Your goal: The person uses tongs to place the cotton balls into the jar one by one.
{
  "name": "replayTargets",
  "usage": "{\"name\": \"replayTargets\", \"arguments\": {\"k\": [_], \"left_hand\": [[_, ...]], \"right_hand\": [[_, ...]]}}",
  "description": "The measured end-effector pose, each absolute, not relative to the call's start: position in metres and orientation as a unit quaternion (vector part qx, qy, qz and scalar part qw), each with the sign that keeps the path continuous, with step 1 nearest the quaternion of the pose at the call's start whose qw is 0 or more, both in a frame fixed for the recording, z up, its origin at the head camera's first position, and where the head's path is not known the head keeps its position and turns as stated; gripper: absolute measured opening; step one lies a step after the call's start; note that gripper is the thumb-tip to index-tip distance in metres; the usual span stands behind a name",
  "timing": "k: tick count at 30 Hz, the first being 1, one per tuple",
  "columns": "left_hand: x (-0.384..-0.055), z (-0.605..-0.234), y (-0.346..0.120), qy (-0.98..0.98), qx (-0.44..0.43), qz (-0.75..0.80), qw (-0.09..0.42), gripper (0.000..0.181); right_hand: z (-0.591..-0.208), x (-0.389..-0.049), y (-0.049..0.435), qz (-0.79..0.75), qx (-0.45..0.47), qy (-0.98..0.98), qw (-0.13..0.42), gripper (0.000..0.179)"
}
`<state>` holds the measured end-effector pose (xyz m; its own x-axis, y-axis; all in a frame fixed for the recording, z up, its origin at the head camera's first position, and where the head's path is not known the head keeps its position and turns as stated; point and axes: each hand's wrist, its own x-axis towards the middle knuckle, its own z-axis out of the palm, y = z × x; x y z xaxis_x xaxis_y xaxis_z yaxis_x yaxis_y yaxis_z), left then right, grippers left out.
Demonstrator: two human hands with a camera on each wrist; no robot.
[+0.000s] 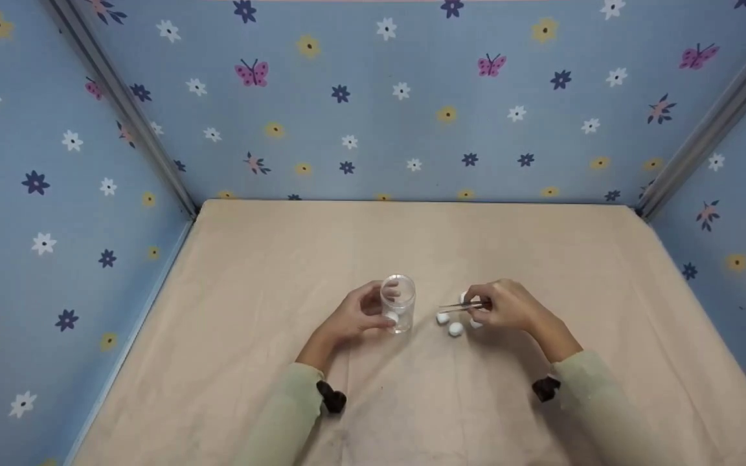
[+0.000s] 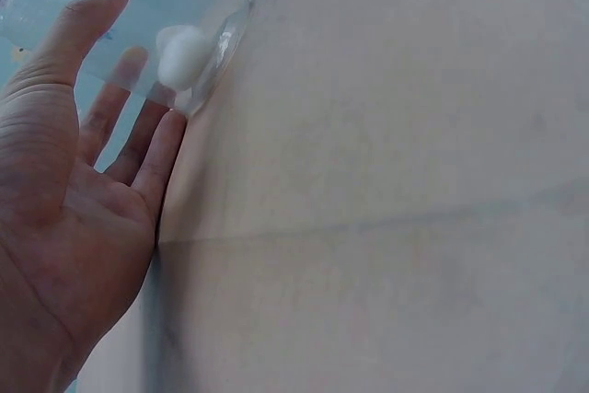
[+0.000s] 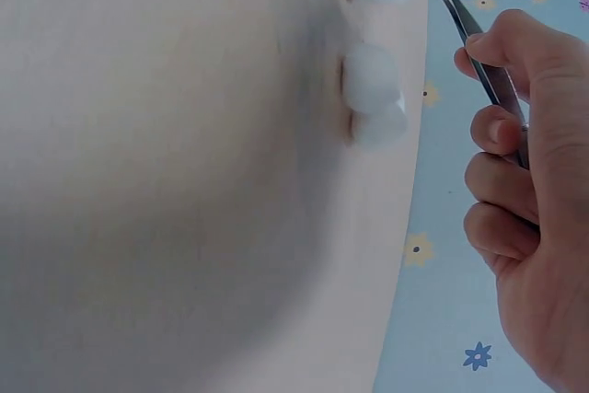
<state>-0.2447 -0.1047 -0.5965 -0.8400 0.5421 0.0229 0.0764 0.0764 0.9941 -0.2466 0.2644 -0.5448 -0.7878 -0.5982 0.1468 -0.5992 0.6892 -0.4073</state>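
Note:
My left hand (image 1: 355, 315) holds a clear jar (image 1: 405, 314) upright on the cloth, thumb on the near side and fingers round the far side. White cotton balls (image 2: 184, 57) show at the bottom through its wall in the left wrist view. My right hand (image 1: 509, 307) pinches metal tweezers (image 3: 497, 85) between thumb and fingers, tips pointing left towards the jar. The tips stand slightly apart with nothing visible between them, close over a cotton ball (image 1: 443, 318). Several more cotton balls (image 1: 455, 329) lie under and beside the right hand, some partly hidden by it.
A beige cloth (image 1: 269, 272) covers the table. Blue flowered panels (image 1: 373, 116) enclose its back and both sides, with grey metal posts (image 1: 133, 116) at the back corners. Dark wrist straps (image 1: 332, 397) sit at the sleeve cuffs.

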Motion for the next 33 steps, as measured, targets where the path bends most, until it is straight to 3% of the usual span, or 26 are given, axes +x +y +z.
{"name": "replayTargets", "arguments": {"k": [33], "left_hand": [[-0.2453, -0.5979, -0.1043, 0.717, 0.211, 0.638, 0.184, 0.072]], "right_hand": [[-0.5518, -0.2423, 0.2637, 0.225, 0.277, -0.932, -0.070, 0.016]]}}
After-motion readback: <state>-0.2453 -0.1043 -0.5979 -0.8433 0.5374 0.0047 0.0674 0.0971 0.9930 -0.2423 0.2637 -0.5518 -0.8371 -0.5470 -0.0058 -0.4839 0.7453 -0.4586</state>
